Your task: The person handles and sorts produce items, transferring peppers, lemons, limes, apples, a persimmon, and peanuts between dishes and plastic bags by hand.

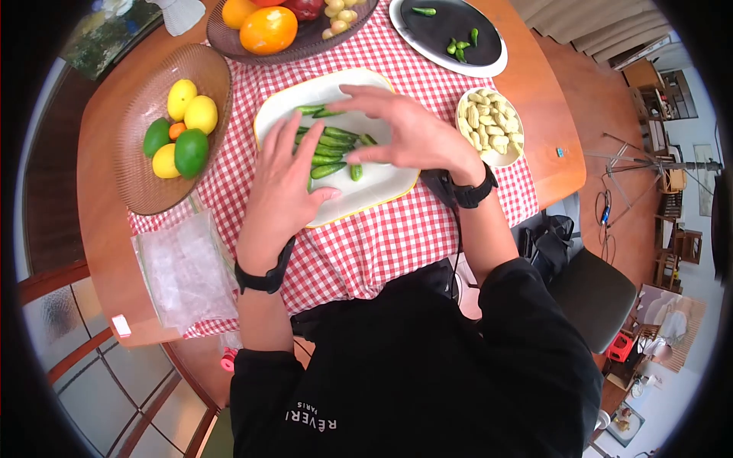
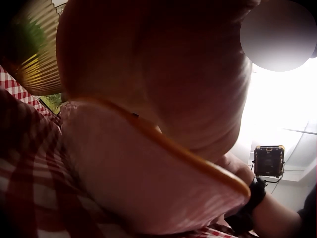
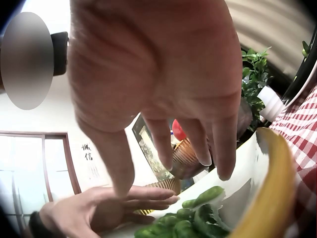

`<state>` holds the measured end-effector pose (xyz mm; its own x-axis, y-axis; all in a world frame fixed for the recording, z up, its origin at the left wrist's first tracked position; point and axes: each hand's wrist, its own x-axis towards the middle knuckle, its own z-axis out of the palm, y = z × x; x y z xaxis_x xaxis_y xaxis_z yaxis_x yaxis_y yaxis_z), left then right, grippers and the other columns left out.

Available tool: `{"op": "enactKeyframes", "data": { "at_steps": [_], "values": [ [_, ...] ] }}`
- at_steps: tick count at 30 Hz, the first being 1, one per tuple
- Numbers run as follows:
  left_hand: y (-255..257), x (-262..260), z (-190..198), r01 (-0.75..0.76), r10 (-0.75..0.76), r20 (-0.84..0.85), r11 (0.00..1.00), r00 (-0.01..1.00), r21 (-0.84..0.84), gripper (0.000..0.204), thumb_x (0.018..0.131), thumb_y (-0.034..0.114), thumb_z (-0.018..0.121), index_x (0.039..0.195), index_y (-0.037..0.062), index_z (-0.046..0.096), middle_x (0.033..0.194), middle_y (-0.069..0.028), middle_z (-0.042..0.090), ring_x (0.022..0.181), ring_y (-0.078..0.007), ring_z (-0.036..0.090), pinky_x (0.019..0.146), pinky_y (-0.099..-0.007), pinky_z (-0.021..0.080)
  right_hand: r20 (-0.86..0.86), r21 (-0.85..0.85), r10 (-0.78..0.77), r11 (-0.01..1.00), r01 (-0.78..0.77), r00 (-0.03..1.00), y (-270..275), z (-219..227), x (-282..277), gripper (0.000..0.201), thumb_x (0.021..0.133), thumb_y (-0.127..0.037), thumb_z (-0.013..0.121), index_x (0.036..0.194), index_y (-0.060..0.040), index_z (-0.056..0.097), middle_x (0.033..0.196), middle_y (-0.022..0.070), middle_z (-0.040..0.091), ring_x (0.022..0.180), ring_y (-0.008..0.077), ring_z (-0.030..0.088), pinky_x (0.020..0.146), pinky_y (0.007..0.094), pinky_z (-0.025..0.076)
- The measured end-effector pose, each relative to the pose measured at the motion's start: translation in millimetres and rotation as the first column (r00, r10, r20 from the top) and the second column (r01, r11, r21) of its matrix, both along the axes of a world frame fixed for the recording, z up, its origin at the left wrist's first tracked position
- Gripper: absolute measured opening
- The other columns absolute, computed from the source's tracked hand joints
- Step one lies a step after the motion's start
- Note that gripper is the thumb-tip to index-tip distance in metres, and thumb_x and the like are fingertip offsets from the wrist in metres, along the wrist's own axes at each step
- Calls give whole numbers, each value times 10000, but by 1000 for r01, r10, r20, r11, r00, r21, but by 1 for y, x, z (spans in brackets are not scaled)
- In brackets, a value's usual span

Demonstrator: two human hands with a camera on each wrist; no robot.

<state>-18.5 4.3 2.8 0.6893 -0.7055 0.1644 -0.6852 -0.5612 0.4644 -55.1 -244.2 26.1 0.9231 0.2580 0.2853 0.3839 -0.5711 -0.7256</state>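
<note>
Finger-length green peppers (image 1: 328,151) lie in a loose pile in a white, yellow-rimmed dish (image 1: 374,191). Over the dish's left side my left hand (image 1: 279,183) spreads its fingers, partly hiding the pile. From the right reaches my right hand (image 1: 416,133), thumb and fingers apart, above the peppers' right end. Nothing sits between its fingers in the right wrist view, where the peppers (image 3: 185,220) lie just below the fingertips. The left wrist view shows mostly the left palm (image 2: 158,64) over the dish's wall (image 2: 138,173).
Left of the dish is a ribbed bowl (image 1: 134,145) of lemons and green fruit; behind it, a fruit bowl (image 1: 229,46). A black plate (image 1: 416,38) with small green peppers and a bowl of peanuts (image 1: 489,126) stand right. Clear plastic bags (image 1: 187,267) lie front left.
</note>
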Motion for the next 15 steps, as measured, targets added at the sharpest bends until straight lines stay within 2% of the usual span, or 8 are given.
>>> {"op": "enactKeyframes", "data": {
  "at_steps": [2, 3, 5, 8, 10, 11, 13, 15],
  "values": [
    [2, 3, 2, -7, 8, 7, 1000, 1000, -20, 839, 707, 154, 913, 1464, 52, 565, 1550, -189, 480, 1437, -404, 431, 1197, -496, 374, -8, -226, 45, 973, -46, 999, 5, -3, -3, 706, 766, -153, 880, 1424, -85, 633, 1478, 221, 589, 1346, 417, 568, 1138, 453, 479],
    [4, 4, 2, 25, -26, -25, 999, 999, -28, 769, 726, 115, 890, 1430, 44, 590, 1513, -180, 512, 1413, -396, 451, 1180, -481, 393, -90, -266, 34, 962, -57, 995, 6, -3, -6, 749, 748, -126, 881, 1446, -88, 612, 1497, 221, 564, 1362, 417, 553, 1137, 454, 483],
    [3, 2, 3, 49, -57, -68, 992, 996, -117, 548, 771, 1, 819, 1297, 2, 667, 1372, -159, 614, 1306, -369, 536, 1099, -441, 461, -115, -268, 48, 960, -77, 992, 8, -6, -6, 746, 745, -116, 880, 1442, -85, 615, 1489, 219, 570, 1364, 415, 552, 1135, 448, 487],
    [2, 1, 3, 76, -93, -104, 984, 990, -160, 484, 780, -24, 800, 1250, -10, 688, 1323, -159, 641, 1242, -364, 580, 1049, -443, 490, -83, -242, 77, 965, -96, 994, 13, -8, -6, 667, 750, -71, 862, 1381, -60, 645, 1366, 209, 642, 1279, 402, 609, 1064, 442, 527],
    [-1, 0, 6, 79, -99, -89, 976, 991, -205, 399, 789, -32, 792, 1180, -20, 716, 1237, -160, 681, 1157, -359, 629, 994, -438, 516, -205, -119, 163, 975, -190, 965, 13, -5, -1, 565, 767, -43, 841, 1306, -43, 671, 1215, 192, 693, 1147, 394, 668, 978, 452, 547],
    [-1, 1, 2, 86, -114, -108, 968, 988, -237, 370, 794, -35, 789, 1157, -21, 722, 1203, -157, 695, 1128, -358, 641, 977, -433, 524, -137, -88, 164, 980, -177, 977, 14, -8, -1, 467, 780, -26, 820, 1230, -30, 695, 1090, 179, 711, 1021, 387, 701, 903, 459, 553],
    [-3, 2, 1, 73, -109, -108, 954, 988, -291, 279, 817, -32, 774, 1093, -25, 735, 1111, -152, 725, 1057, -350, 669, 926, -422, 539, -138, -119, 146, 980, -162, 980, 14, -9, 1, 423, 787, -26, 811, 1197, -27, 710, 1066, 178, 715, 1002, 387, 705, 887, 453, 559],
    [-3, 3, 3, 58, -93, -108, 956, 990, -289, 273, 822, -24, 773, 1092, -25, 732, 1110, -153, 726, 1055, -351, 670, 918, -426, 538, -157, -147, 118, 979, -141, 980, 12, -10, 0, 378, 793, -26, 803, 1163, -24, 724, 1042, 178, 719, 984, 387, 710, 872, 447, 565]
  ]
}}
